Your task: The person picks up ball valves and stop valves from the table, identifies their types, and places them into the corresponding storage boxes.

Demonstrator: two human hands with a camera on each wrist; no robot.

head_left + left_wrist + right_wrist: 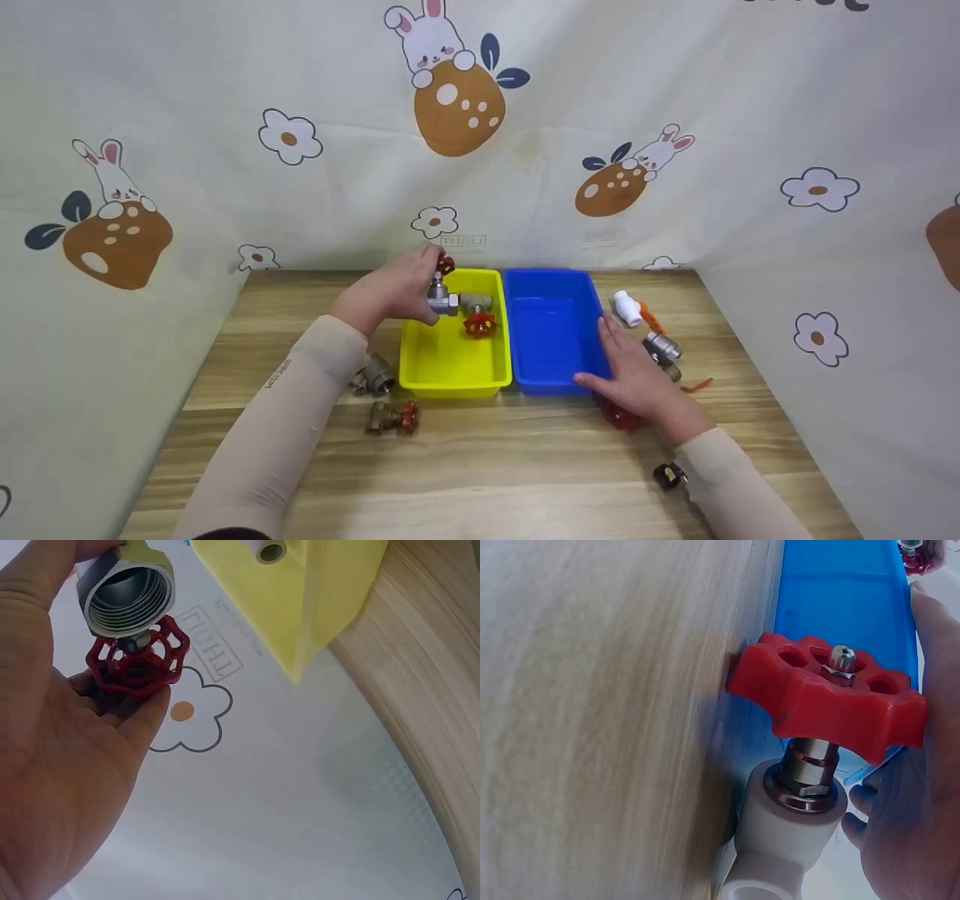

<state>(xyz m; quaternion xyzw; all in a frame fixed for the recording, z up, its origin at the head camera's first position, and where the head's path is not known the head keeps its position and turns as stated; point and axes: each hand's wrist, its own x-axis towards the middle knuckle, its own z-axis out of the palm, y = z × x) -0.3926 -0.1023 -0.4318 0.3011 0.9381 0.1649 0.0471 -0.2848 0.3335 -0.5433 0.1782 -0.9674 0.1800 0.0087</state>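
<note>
Silver valve (442,301), gripped upright mid-frame in your left hand (397,289), red wheel (446,265) topmost, left end apparently hidden; your right hand (634,375) lies straight-fingered.

From above, the head view looks forward and down across the surface (480,465). Turned sideways, the left wrist view faces the printed cloth (285,787) from close beside a metal valve (131,611), sharing the yellow tray (450,367) with the head view; the right skims the surface, near a white-bodied valve (810,757), sharing the blue tray (847,600)
</note>
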